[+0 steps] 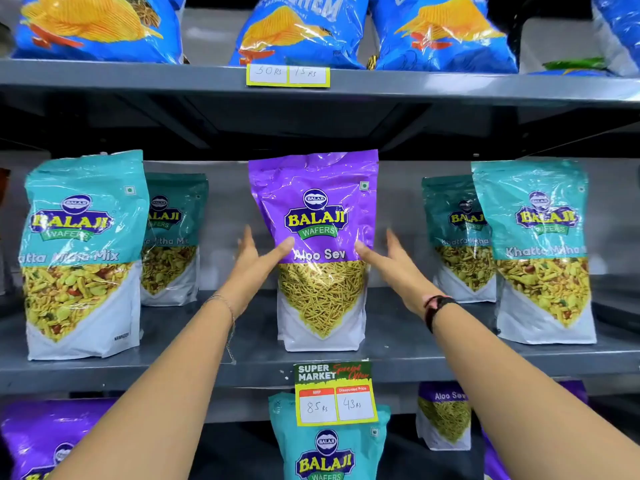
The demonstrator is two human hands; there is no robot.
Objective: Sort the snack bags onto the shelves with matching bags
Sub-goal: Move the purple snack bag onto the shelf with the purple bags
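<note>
A purple Aloo Sev bag [320, 244] stands upright in the middle of the middle shelf [214, 367], among teal Khatta Mitha Mix bags [81, 254] [538, 251]. My left hand [258, 256] is at the purple bag's left side and my right hand [388, 261] at its right side. Each thumb tip rests on the bag's front, near the words "Aloo Sev". The fingers of both hands are straight and spread beside the bag, not wrapped around it. On the lower shelf a teal bag [329, 448] stands among purple Aloo Sev bags [445, 415] [38, 441].
Two more teal bags [173, 237] [457, 237] stand further back on the middle shelf. Blue chip bags [301, 29] line the top shelf [138, 76]. Price tags [287, 75] [334, 393] hang on the shelf edges. There are gaps on either side of the purple bag.
</note>
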